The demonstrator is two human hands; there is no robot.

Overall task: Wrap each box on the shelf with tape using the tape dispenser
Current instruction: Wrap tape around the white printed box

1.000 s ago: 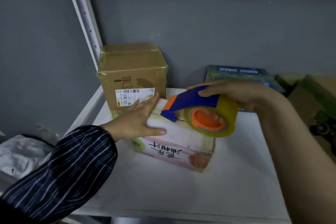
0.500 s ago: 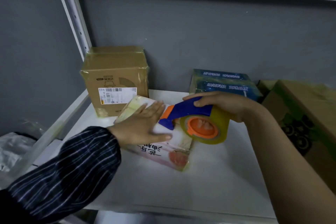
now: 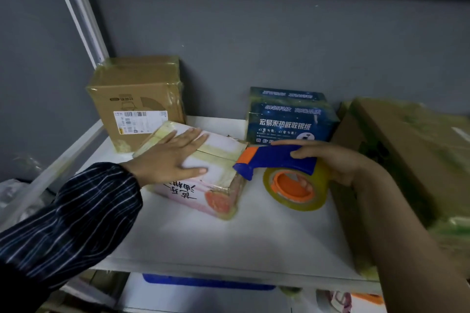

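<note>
A pink and white box (image 3: 218, 160) with red lettering lies on the white shelf (image 3: 229, 236), strips of yellowish tape across its top. My left hand (image 3: 170, 156) presses flat on the box's top, fingers straight. My right hand (image 3: 328, 160) grips the blue handle of the tape dispenser (image 3: 277, 161), whose orange hub and yellow tape roll (image 3: 296, 187) hang just off the box's right edge. The dispenser's blue nose touches the box's right top edge.
A taped brown carton (image 3: 137, 101) with a barcode label stands at the back left. A dark blue box (image 3: 290, 117) sits at the back centre. A large taped brown carton (image 3: 412, 150) fills the right side. A grey wall backs the shelf; a lower shelf shows below.
My right hand has drawn the dispenser to the right, from above the pink box's top to just past its right edge. My left hand stays flat on the box. The view has shifted.
</note>
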